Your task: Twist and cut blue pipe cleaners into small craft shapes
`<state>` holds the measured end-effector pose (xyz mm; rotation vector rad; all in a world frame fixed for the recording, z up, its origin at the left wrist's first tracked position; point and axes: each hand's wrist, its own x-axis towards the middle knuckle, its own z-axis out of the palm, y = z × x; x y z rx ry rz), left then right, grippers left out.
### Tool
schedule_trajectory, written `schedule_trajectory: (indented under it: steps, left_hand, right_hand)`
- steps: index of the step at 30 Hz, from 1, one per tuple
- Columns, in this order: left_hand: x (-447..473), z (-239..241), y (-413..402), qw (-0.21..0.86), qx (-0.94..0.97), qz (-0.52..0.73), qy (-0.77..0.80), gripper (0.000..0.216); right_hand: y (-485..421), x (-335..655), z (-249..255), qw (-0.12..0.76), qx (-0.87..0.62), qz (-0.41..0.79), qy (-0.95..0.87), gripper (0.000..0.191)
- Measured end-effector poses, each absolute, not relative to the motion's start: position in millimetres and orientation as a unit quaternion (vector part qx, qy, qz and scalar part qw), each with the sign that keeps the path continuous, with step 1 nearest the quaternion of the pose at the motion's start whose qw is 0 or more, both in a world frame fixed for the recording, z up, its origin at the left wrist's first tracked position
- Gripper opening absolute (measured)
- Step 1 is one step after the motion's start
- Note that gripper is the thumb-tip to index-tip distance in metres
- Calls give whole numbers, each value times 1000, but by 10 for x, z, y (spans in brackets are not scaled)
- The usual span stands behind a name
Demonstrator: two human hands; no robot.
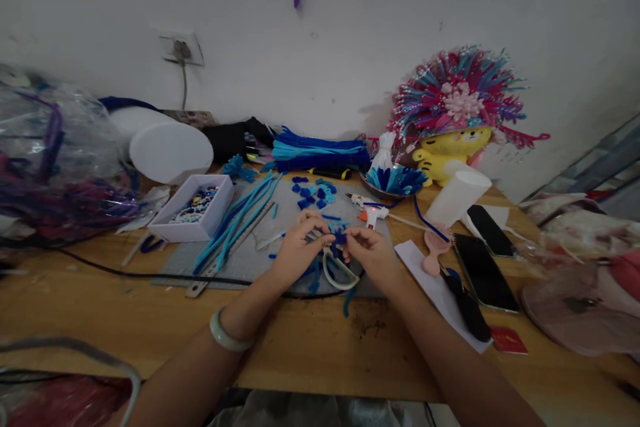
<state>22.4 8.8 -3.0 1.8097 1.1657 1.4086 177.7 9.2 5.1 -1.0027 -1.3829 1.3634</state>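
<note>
Pinching blue piece [341,238] in left hand's [299,247] and right hand's [374,252] near-closed fingers [326,239] inward of table's [320,353] front edge, risking drop by slackening.

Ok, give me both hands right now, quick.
Left hand: closed in a pinch, holding the blue piece.
Right hand: closed in a pinch, holding the same piece from the other side.

Fingers [356,234] partly hide blue piece [340,237]; left edge crops plastic bag [83,130].
</note>
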Motion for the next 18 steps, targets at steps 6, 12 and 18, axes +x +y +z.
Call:
schedule_trajectory:
  steps: [6,12,18]
  left_hand:
    - [231,-16,64,230,720,490,434,7]
    - [231,-14,47,286,723,483,402,13]
    - [239,-24,39,326,696,498,402,13]
  right_hand:
    - [43,1757,55,463,-408,498,-609,10]
    - [39,1790,63,464,-376,325,-733,11]
    - [16,1784,68,496,-352,232,-759,12]
